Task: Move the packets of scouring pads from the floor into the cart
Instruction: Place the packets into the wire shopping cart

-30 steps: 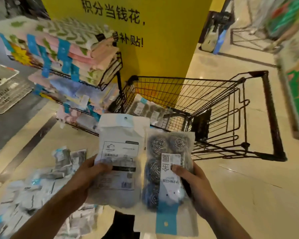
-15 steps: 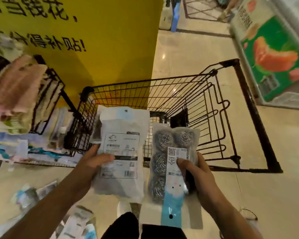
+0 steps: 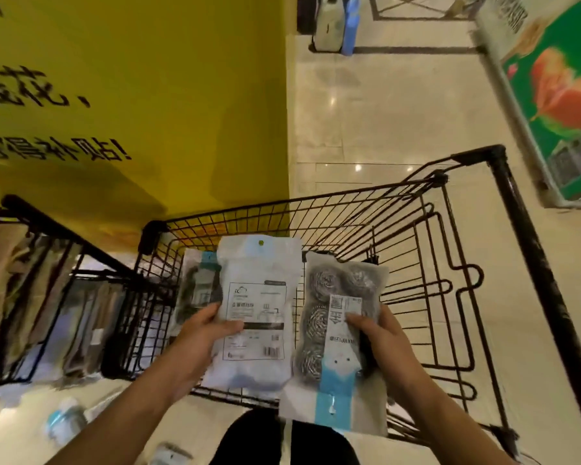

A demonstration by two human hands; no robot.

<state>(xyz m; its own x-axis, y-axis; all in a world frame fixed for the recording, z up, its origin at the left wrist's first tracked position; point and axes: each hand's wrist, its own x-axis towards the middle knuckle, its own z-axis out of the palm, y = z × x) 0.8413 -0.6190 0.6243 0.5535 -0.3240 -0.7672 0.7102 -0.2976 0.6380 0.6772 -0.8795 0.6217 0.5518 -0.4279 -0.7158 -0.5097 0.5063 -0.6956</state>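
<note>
The left hand grips a white packet by its lower left edge, thumb across the printed label and fingers hidden behind, while the right hand pinches a clear packet of steel scouring pads by its right side, thumb on the paper band. Both packets stand upright, long axes running away from the person, and both hang above the near half of the cart, inside its near rim. The white packet sits toward the cart's left wall and the clear 1 just beside it toward the cart's middle, the 2 nearly touching edge to edge. Below them, on the cart's floor near the left wall, lies another packet, partly covered by the white 1. By my reading, the carry is all but done and the release is what remains: the basket lies straight down from both hands, so neither needs to reach further forward. The left hand looks slightly deeper into the cart. More packets lie on the floor outside the cart's left near corner, blurred, so the task is likely far from finished.
</note>
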